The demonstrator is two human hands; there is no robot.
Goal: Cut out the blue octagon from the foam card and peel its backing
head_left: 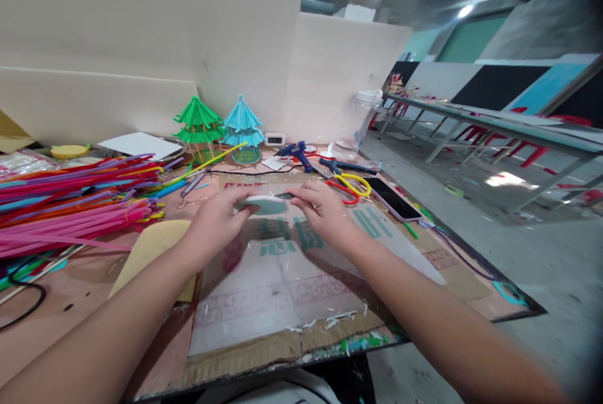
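My left hand (221, 218) pinches a pale whitish-green round disc (267, 205) by its left edge, thumb below and fingers on top. The disc is raised over a translucent plastic sheet (277, 313) printed with green and red characters. Between the fingertips of my right hand (325, 210) is a small dark flat piece (283, 196), perhaps a blade; it meets or lies close to the disc's far right edge. I cannot tell whether they touch. Orange and yellow handled scissors (355, 185) lie just beyond my right hand.
Bundles of coloured pipe cleaners (80, 196) spread at left. Behind stand a green tiered model (198, 121) and a blue one (242, 124). A blue glue gun (299, 154), a phone (393, 198) and a clear jug (358, 124) sit towards the right. White shavings (330, 320) lie near the front edge.
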